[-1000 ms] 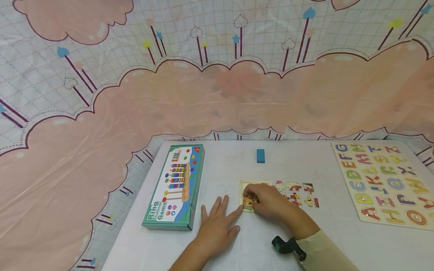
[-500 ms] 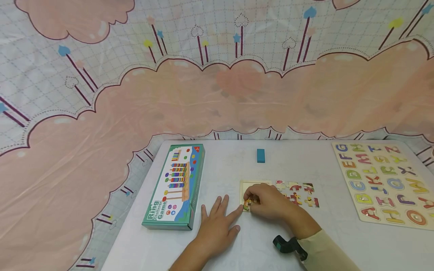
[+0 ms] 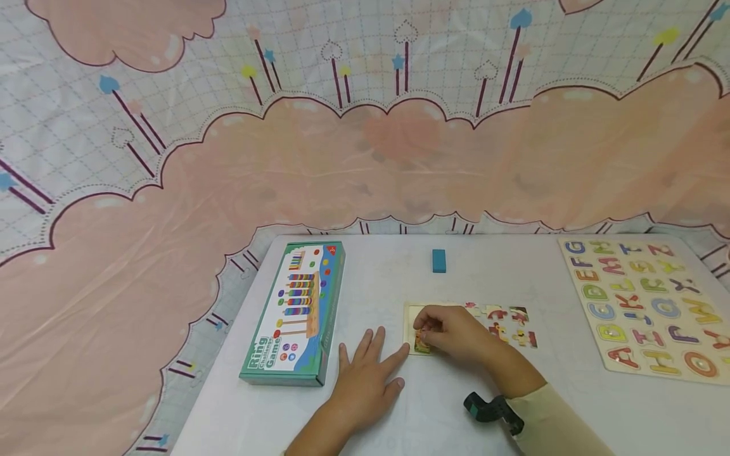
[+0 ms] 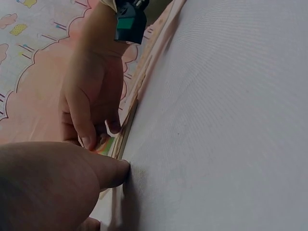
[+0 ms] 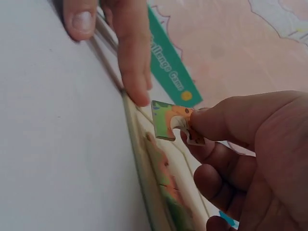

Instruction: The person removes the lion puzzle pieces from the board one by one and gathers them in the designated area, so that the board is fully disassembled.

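My right hand pinches a jigsaw piece, green and orange with a rounded notch, between thumb and forefinger. In the right wrist view the piece is tilted over a shallow wooden puzzle tray, near its corner. Orange and green puzzle pieces lie inside the tray in that view; my right hand covers much of the tray from the head. My left hand rests palm down with fingers spread, its index fingertip right at the tray's near left corner. Several loose jigsaw pieces lie right of the tray.
A green ring game box lies to the left. Behind the tray sits a small blue block. An alphabet board with colourful letters occupies the right side. A patterned cloth hangs behind the white table.
My right hand has drawn slightly right and back from the tray's near left corner, pinching the piece. My left hand stays in place.
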Demonstrator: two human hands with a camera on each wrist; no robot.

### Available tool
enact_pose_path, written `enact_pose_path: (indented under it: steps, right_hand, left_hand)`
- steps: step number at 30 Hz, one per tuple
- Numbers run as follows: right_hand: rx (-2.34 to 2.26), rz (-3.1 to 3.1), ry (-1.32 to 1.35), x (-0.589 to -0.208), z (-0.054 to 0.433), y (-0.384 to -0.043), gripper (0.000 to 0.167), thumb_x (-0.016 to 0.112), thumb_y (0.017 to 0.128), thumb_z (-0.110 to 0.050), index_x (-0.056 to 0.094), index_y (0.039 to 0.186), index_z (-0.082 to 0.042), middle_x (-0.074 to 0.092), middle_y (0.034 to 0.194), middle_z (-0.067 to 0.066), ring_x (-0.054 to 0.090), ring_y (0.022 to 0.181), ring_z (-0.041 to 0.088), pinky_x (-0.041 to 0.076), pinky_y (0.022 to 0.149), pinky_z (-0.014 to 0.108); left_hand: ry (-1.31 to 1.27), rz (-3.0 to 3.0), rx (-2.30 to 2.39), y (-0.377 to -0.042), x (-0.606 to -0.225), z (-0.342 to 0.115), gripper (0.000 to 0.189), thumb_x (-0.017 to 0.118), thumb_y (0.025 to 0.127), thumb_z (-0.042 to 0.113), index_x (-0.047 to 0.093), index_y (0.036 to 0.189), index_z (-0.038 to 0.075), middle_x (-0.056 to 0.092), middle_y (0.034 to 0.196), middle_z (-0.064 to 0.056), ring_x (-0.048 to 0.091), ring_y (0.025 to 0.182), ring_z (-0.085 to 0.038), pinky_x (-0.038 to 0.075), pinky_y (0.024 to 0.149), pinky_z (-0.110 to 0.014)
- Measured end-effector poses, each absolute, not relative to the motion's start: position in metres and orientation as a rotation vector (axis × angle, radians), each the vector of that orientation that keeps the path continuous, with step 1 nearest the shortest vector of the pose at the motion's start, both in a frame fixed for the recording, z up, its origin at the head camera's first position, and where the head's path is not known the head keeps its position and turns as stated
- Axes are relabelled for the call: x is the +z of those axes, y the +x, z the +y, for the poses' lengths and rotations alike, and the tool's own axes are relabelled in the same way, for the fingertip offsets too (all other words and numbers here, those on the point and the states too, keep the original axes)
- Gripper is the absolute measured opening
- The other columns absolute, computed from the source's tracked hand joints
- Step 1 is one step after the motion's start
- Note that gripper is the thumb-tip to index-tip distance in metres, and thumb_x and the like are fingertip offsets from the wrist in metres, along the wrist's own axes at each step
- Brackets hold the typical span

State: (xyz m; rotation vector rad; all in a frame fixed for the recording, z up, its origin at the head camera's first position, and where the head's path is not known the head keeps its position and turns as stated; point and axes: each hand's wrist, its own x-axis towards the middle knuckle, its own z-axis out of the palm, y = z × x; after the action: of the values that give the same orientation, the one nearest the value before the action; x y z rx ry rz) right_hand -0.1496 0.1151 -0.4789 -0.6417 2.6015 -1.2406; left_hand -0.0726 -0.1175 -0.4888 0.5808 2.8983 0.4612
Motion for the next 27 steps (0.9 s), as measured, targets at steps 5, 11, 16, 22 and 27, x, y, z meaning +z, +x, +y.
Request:
enact_pose_path:
  steps: [5, 11, 16, 22, 27]
  right_hand:
    - [-1.272, 2.589, -0.56, -0.474, 0.124, -0.151, 0.007, 0.074, 0.098, -0.008, 0.074, 0.099, -0.015, 0.064, 0.084, -0.005, 0.059, 0.08, 0.016, 0.051, 0.07, 0.029]
    - [-1.283, 2.618, -0.424, -0.473, 0.134, -0.152, 0.011, 0.072, 0.098, -0.007, 0.075, 0.1, -0.017, 0.064, 0.087, -0.004, 0.058, 0.083, 0.017, 0.051, 0.071, 0.03]
    - [-1.329, 2.614, -0.414, -0.47, 0.143, -0.15, 0.011, 0.071, 0.098, -0.004, 0.075, 0.101, -0.014, 0.066, 0.09, -0.002, 0.058, 0.087, 0.019, 0.051, 0.074, 0.031]
    - [-1.382, 2.625, -0.382, -0.467, 0.156, -0.147, 0.009, 0.072, 0.098, -0.005, 0.074, 0.103, -0.013, 0.068, 0.094, -0.001, 0.059, 0.09, 0.02, 0.052, 0.073, 0.03]
    - [-1.397, 2.625, -0.348, -0.465, 0.167, -0.144, 0.01, 0.071, 0.098, -0.006, 0.075, 0.106, -0.01, 0.068, 0.095, 0.0, 0.06, 0.088, 0.02, 0.053, 0.071, 0.029]
  left_hand:
    - [0.552, 2.892, 0.483, -0.073, -0.49, -0.116, 0.056, 0.067, 0.103, 0.041, 0.055, 0.158, 0.036, 0.031, 0.173, -0.017, 0.021, 0.161, -0.042, 0.011, 0.114, -0.086]
    - [0.464, 2.918, 0.588, -0.077, -0.494, -0.107, 0.05, 0.067, 0.102, 0.047, 0.063, 0.15, 0.032, 0.036, 0.17, -0.02, 0.022, 0.16, -0.046, 0.009, 0.113, -0.086]
    - [0.436, 2.957, 0.607, -0.082, -0.493, -0.096, 0.052, 0.07, 0.1, 0.048, 0.066, 0.146, 0.026, 0.038, 0.168, -0.022, 0.022, 0.16, -0.046, 0.009, 0.115, -0.084]
    - [0.493, 2.949, 0.601, -0.088, -0.492, -0.079, 0.06, 0.071, 0.099, 0.049, 0.059, 0.154, 0.03, 0.034, 0.17, -0.023, 0.02, 0.161, -0.045, 0.01, 0.116, -0.083]
    - [0.548, 2.949, 0.57, -0.09, -0.495, -0.068, 0.057, 0.071, 0.099, 0.047, 0.059, 0.154, 0.035, 0.032, 0.17, -0.024, 0.02, 0.161, -0.045, 0.011, 0.116, -0.084]
